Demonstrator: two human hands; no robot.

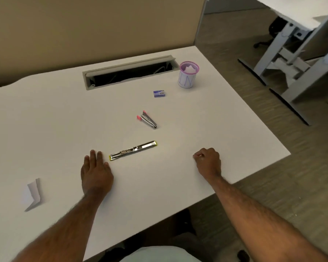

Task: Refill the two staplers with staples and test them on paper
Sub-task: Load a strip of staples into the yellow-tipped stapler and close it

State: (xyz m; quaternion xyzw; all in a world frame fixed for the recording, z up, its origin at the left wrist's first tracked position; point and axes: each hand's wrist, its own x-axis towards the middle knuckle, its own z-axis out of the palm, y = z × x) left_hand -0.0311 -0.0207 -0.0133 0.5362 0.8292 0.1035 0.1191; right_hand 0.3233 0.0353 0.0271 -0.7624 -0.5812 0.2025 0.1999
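Observation:
A yellow stapler lies flat and swung fully open in the middle of the white desk. Behind it a pink stapler lies partly open. A small blue staple box sits farther back. A folded piece of white paper rests at the near left. My left hand lies flat on the desk, fingertips just left of the yellow stapler, holding nothing. My right hand rests on the desk to the right with fingers curled shut; whether it holds something small is not visible.
A purple mesh cup with paper inside stands at the back right. An open cable slot runs along the desk's rear. The desk's right edge drops to carpet, with another desk's legs beyond.

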